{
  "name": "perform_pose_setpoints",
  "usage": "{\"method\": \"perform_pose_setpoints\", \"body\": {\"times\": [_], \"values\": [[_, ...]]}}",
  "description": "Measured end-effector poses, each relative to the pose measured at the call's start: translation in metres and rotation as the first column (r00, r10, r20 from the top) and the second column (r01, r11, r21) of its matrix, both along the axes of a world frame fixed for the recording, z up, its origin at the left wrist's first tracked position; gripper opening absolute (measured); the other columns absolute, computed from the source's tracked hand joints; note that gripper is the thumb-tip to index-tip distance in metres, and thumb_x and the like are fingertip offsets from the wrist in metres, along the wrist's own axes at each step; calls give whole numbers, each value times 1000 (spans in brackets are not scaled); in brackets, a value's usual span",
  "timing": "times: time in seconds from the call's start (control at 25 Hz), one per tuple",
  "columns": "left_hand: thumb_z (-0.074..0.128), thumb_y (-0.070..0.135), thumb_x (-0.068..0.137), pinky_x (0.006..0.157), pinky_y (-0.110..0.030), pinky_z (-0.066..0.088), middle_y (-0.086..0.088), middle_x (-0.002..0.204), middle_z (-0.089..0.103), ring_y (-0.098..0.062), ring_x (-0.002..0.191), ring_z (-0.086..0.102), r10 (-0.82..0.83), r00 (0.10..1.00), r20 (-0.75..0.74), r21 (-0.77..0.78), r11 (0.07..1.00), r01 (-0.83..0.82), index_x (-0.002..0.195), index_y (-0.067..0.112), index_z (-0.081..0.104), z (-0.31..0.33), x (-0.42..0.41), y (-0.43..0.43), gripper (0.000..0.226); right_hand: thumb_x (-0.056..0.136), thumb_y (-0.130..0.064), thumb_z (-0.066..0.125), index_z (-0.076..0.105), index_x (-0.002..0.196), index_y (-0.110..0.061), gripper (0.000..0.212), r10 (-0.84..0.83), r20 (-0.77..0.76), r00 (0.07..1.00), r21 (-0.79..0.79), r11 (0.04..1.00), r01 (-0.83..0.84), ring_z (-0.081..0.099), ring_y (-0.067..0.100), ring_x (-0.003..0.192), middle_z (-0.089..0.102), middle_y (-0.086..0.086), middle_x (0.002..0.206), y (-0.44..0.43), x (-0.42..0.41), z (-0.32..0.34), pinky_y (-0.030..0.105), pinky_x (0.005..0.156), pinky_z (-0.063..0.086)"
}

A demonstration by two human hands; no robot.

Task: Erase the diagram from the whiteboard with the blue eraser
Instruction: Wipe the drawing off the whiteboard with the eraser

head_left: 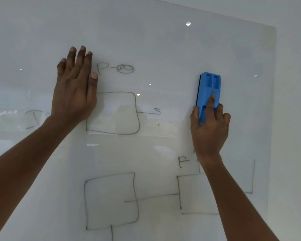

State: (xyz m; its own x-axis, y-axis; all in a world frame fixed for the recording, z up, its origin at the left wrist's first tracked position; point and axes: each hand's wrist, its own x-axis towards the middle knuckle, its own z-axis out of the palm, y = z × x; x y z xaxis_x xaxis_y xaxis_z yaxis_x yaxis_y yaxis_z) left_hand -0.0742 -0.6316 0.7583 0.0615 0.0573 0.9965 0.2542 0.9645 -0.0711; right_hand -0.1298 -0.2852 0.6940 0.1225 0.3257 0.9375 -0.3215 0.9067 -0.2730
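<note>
Against whiteboard (163, 40): blue eraser (209, 91) (right hand (209, 126) gripping)

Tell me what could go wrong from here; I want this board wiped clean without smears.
1. The left hand lies flat on the board, over the upper box's left edge; it may smudge ink or block the eraser.
2. The right hand holds the eraser right of most lines, so scattered marks like the "F" could be missed.
</note>
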Motion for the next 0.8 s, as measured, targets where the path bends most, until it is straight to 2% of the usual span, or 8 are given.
{"method": "perform_pose_setpoints", "body": {"times": [0.08,0.2,0.36,0.48,0.6,0.68,0.8], "values": [[28,26,117,136,-45,8,-22,177,28,-41,168,19,12,1000,4,-19,1000,-12,169,-2,34,-34,5,2,59,108,-44,48,49,150,-9,55,-23,2,1000,27,999,23,53,32,90,64,18,124,3,0,0,40,72,54],[31,25,116,136,-49,11,-22,177,28,-41,167,20,61,997,48,-51,997,-59,169,-3,34,-69,5,1,59,108,-47,45,49,150,-9,56,-61,11,998,51,997,61,56,35,92,65,19,123,9,2,0,41,71,53],[30,29,116,137,-47,8,-19,180,23,-37,169,18,50,990,130,21,998,-53,171,-1,28,-82,-3,-7,64,105,-50,48,49,150,-13,58,32,59,998,62,997,-36,56,32,95,66,14,123,12,9,0,36,73,48],[30,32,116,137,-44,10,-17,179,26,-35,168,21,84,993,80,22,996,-86,171,0,30,-85,-12,-9,64,96,-49,60,56,136,-9,56,180,54,982,35,983,-182,59,29,99,66,11,119,18,15,10,34,76,47],[28,36,116,137,-39,7,-15,180,26,-33,168,21,99,994,51,15,995,-99,172,2,29,-85,-16,-11,65,92,-48,64,57,119,-2,54,221,-18,975,36,975,-220,61,28,100,61,15,115,19,19,26,32,74,48],[27,37,116,137,-43,10,-15,180,26,-33,168,21,104,993,48,12,994,-104,172,2,29,-85,-16,-11,66,92,-48,65,56,123,-2,56,245,-32,969,-11,969,-246,61,25,99,60,15,113,15,20,37,32,73,48],[27,37,116,137,-47,14,-16,180,25,-33,169,21,108,993,55,9,994,-109,172,1,29,-84,-16,-11,67,91,-46,64,51,142,-7,66,277,-12,961,-160,948,-275,60,29,94,58,17,112,-13,23,37,31,74,46]]}}
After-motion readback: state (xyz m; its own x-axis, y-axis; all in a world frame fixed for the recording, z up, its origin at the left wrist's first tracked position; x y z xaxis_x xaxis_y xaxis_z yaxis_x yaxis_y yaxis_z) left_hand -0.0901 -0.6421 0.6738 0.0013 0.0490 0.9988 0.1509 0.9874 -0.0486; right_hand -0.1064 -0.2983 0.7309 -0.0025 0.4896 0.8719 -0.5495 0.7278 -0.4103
